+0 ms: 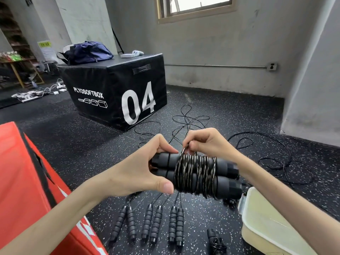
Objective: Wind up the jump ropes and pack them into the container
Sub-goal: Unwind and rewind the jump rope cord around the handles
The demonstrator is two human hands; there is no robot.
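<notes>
My left hand (147, 168) grips the left ends of two black jump rope handles (226, 176) held side by side in front of me. Black cord (195, 173) is wound in many turns around the middle of both handles. Above the coil, my right hand (206, 142) pinches the cord's last loop at the top. On the floor below lie three more pairs of black foam handles (152, 221), their cords running away across the floor in loose tangles (191, 118). A pale plastic container (257, 225) stands at the lower right, partly behind my right forearm.
A black plyo box (114, 92) marked 04 stands ahead left with a blue bag (86, 52) on top. A red padded box (22, 181) fills the lower left. A small wound black rope (216, 242) lies by the container. Grey walls close off the back and right.
</notes>
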